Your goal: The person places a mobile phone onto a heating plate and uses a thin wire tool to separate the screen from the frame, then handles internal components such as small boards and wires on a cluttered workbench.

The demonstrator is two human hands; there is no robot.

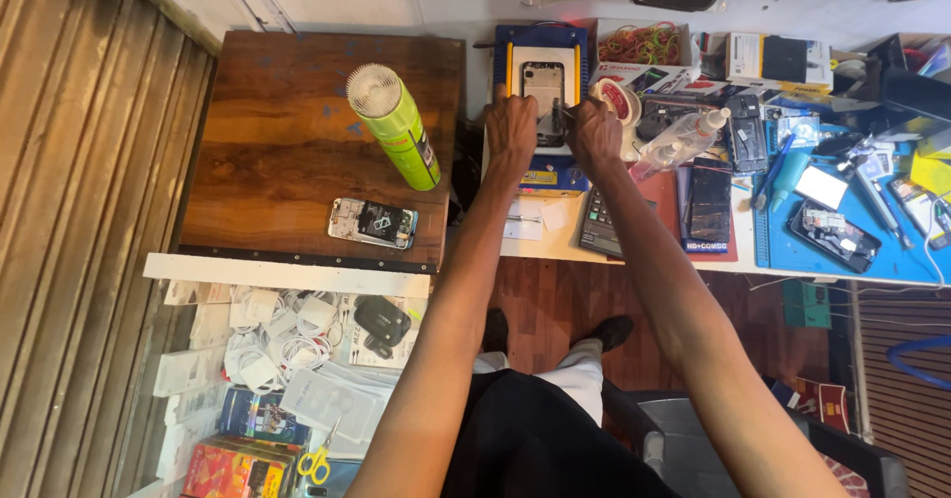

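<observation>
The table (555, 235) is white and cluttered; a dark wooden top (277, 131) adjoins it on my left. On the table lies a blue mat (540, 34), flat and rubbery by its look. On the mat sits a phone (543, 87) in a yellow frame, back open, lying flat directly ahead of me.

My left hand (511, 126) rests on the phone's left edge, fingers curled, steadying it. My right hand (592, 131) is closed on a thin tool (561, 111), its tip at the phone's right edge; I cannot tell the tool's kind.

I judge the phone light, stiff and fragile, its glass slippery. It is best held by the frame's long edges, not the exposed interior.

A tape roll (614, 97) lies just beside my right hand. A green can (396, 121) lies tilted on the wooden top, near a second opened phone (373, 222).
</observation>
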